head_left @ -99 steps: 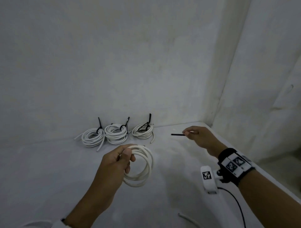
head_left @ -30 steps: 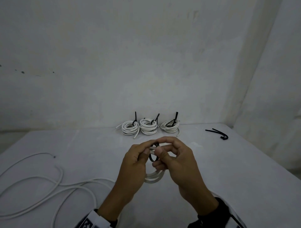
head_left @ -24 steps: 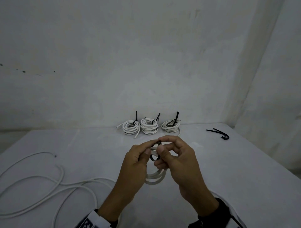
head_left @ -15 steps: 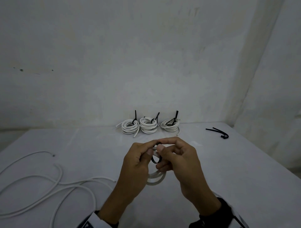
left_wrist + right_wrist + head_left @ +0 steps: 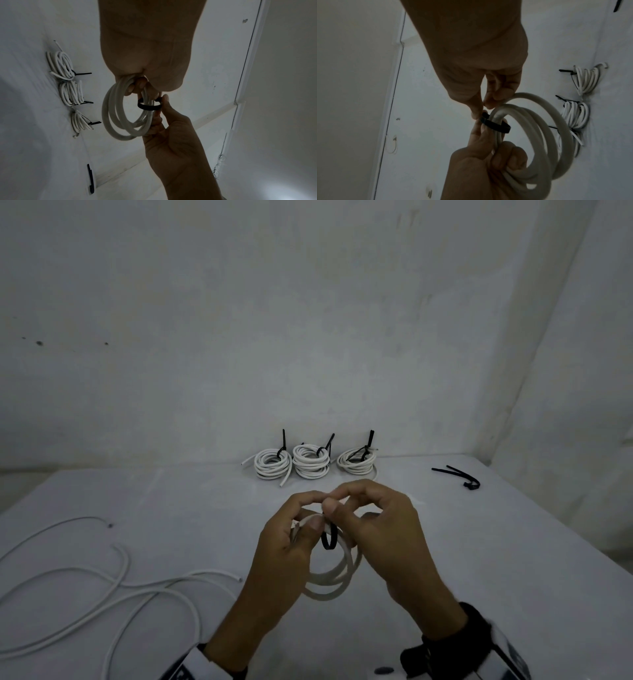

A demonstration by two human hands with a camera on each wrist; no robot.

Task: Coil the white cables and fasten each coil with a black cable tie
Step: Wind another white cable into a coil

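Observation:
My left hand (image 5: 294,535) grips a white cable coil (image 5: 337,577) above the middle of the table; its curled fingers clasp the strands (image 5: 118,108). A black cable tie (image 5: 329,539) loops loosely round the coil's strands (image 5: 148,106) (image 5: 496,125). My right hand (image 5: 370,518) pinches the tie where its ends meet, thumb against forefinger, close against the left hand's fingertips. The coil's lower turns hang free below both hands (image 5: 556,135).
Three tied coils (image 5: 310,463) stand in a row by the back wall (image 5: 72,93) (image 5: 576,112). Spare black ties (image 5: 457,475) lie at the right rear of the white table (image 5: 513,542). Loose white cable (image 5: 102,587) sprawls over the table's left side.
My right hand fetched a tie from the right rear, then both hands met over the coil. In the last second the tie loop stayed around the strands and the hands shifted only slightly.

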